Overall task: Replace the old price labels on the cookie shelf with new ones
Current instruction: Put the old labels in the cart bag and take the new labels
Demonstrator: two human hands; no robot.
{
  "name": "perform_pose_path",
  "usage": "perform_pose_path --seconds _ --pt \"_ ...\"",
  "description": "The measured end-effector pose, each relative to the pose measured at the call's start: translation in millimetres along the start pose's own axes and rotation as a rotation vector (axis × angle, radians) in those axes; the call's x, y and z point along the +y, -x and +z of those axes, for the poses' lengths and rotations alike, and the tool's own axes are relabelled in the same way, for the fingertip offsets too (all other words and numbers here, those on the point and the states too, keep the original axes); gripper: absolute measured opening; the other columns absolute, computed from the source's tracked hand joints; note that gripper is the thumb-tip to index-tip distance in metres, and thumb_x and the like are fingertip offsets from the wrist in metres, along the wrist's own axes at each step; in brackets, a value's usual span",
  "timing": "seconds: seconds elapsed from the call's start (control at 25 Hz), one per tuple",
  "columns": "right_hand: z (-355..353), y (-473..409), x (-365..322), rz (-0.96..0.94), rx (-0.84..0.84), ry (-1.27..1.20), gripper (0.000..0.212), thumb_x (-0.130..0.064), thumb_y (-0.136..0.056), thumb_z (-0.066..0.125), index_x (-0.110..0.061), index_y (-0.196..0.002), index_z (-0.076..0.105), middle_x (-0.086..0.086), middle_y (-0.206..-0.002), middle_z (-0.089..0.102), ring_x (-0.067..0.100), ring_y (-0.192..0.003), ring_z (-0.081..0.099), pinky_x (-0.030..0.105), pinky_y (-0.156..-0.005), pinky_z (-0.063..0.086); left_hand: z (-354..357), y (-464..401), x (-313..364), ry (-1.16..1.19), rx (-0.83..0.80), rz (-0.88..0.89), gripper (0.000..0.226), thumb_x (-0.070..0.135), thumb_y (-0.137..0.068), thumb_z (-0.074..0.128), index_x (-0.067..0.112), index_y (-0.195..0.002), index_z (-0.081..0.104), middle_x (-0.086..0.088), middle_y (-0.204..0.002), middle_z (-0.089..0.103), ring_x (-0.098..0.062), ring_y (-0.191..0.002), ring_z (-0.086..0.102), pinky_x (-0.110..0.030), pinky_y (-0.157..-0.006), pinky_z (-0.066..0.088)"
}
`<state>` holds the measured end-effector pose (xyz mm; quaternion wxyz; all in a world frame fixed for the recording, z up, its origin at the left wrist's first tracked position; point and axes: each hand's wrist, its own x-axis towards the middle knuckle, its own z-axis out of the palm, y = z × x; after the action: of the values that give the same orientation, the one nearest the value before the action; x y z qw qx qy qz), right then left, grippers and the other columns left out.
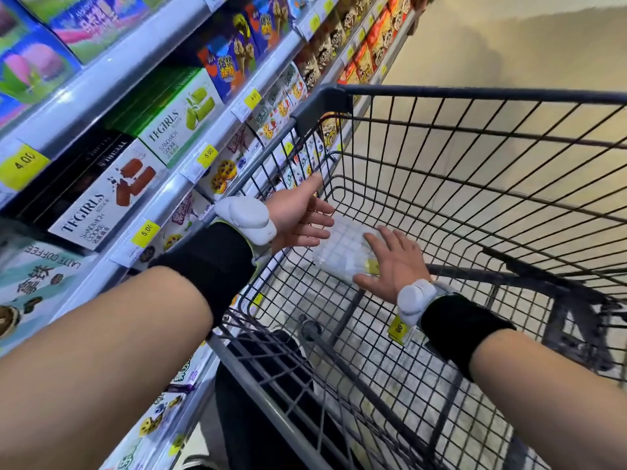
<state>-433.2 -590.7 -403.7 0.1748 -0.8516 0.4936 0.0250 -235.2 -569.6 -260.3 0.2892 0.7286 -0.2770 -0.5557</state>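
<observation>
A stack of clear plastic price label holders [342,247], some with yellow labels inside, lies on the floor of the wire shopping cart [441,184]. My right hand [395,262] rests flat on the stack with fingers spread. My left hand [302,215] hovers open just left of the stack, inside the cart, holding nothing. One loose yellow price label [399,329] lies in the cart near my right wrist. The cookie shelf [169,195] on the left carries yellow price labels marked 4.00 [23,164] and 5.00 [207,155] on its rails.
Cookie boxes [108,191] fill the shelves along the left. The cart stands close against the shelf edge. A beige aisle floor [509,56] stretches ahead on the right. My dark trousers [258,401] show below the cart.
</observation>
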Motion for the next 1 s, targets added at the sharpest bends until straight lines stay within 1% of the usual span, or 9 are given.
perform_pose_path --seconds 0.08,0.16,0.36,0.52,0.6,0.72,0.84,0.92,1.0 --pt "3.3 -3.7 -3.6 -0.001 0.012 0.012 0.087 -0.068 -0.077 0.050 -0.031 -0.148 0.015 0.002 -0.161 0.013 0.030 -0.146 0.011 0.049 -0.118 0.013 0.8 -2.1 -1.0 -0.004 -0.007 0.001 0.068 0.068 -0.086 0.039 0.008 -0.101 0.067 -0.010 -0.096 0.075 -0.025 -0.081 0.072 -0.033 -0.069 0.058" --pt "5.6 -5.0 -3.2 0.006 0.020 -0.003 0.087 -0.067 -0.076 0.054 -0.032 -0.147 0.018 0.002 -0.160 0.015 0.029 -0.146 0.012 0.049 -0.118 0.014 2.8 -4.7 -1.8 -0.006 -0.006 0.005 0.069 0.067 -0.087 0.039 0.007 -0.101 0.068 -0.010 -0.097 0.075 -0.025 -0.081 0.072 -0.032 -0.068 0.057" --pt "12.2 -5.7 -0.5 0.000 0.071 -0.010 0.089 -0.067 -0.072 0.060 -0.032 -0.145 0.024 0.000 -0.157 0.022 0.028 -0.143 0.018 0.046 -0.117 0.014 9.0 -9.8 -4.7 -0.041 -0.021 -0.011 0.066 0.066 -0.088 0.038 0.008 -0.102 0.068 -0.010 -0.099 0.074 -0.028 -0.091 0.072 -0.036 -0.079 0.058" --pt "14.2 -6.5 -1.5 -0.008 0.088 -0.034 0.089 -0.066 -0.069 0.063 -0.030 -0.143 0.028 0.001 -0.154 0.027 0.029 -0.141 0.022 0.048 -0.115 0.017 6.3 -10.4 -4.3 -0.036 -0.023 -0.013 0.066 0.066 -0.088 0.039 0.008 -0.102 0.068 -0.009 -0.100 0.074 -0.027 -0.090 0.072 -0.037 -0.081 0.057" --pt "11.6 -7.1 -4.0 0.009 0.061 -0.042 0.087 -0.065 -0.068 0.064 -0.033 -0.142 0.028 0.000 -0.155 0.025 0.029 -0.142 0.020 0.050 -0.115 0.016 5.2 -9.3 -4.6 -0.039 -0.026 -0.010 0.066 0.066 -0.088 0.039 0.008 -0.102 0.068 -0.009 -0.100 0.074 -0.027 -0.090 0.072 -0.038 -0.082 0.057" --pt "3.5 -6.6 -15.0 0.075 0.023 -0.037 0.083 -0.060 -0.068 0.066 -0.039 -0.138 0.027 -0.003 -0.156 0.021 0.028 -0.145 0.013 0.056 -0.116 0.009 6.3 -6.6 -4.4 -0.036 -0.024 0.001 0.066 0.066 -0.087 0.040 0.008 -0.103 0.068 -0.009 -0.100 0.074 -0.027 -0.089 0.072 -0.035 -0.077 0.058" --pt "-4.1 -6.3 -21.1 0.092 -0.014 -0.025 0.082 -0.057 -0.067 0.067 -0.038 -0.137 0.030 -0.001 -0.156 0.020 0.031 -0.145 0.010 0.057 -0.116 0.007 9.6 -4.4 -2.7 -0.025 -0.018 0.012 0.065 0.065 -0.087 0.041 0.008 -0.102 0.068 -0.009 -0.100 0.074 -0.026 -0.088 0.072 -0.032 -0.070 0.056" --pt "-8.5 -2.9 -19.6 0.070 0.006 -0.061 0.081 -0.059 -0.065 0.067 -0.035 -0.136 0.035 0.001 -0.153 0.025 0.030 -0.143 0.016 0.053 -0.116 0.011 11.4 -1.4 -0.4 -0.023 -0.019 0.025 0.064 0.065 -0.088 0.041 0.008 -0.102 0.068 -0.009 -0.100 0.074 -0.027 -0.089 0.072 -0.034 -0.073 0.058" --pt "-15.4 3.9 -12.4 0.048 0.045 -0.114 0.078 -0.056 -0.066 0.067 -0.030 -0.134 0.041 0.002 -0.147 0.034 0.027 -0.138 0.026 0.046 -0.115 0.020 15.6 1.8 2.6 -0.026 -0.025 0.037 0.064 0.064 -0.088 0.041 0.007 -0.102 0.068 -0.009 -0.100 0.074 -0.027 -0.090 0.072 -0.036 -0.079 0.058"
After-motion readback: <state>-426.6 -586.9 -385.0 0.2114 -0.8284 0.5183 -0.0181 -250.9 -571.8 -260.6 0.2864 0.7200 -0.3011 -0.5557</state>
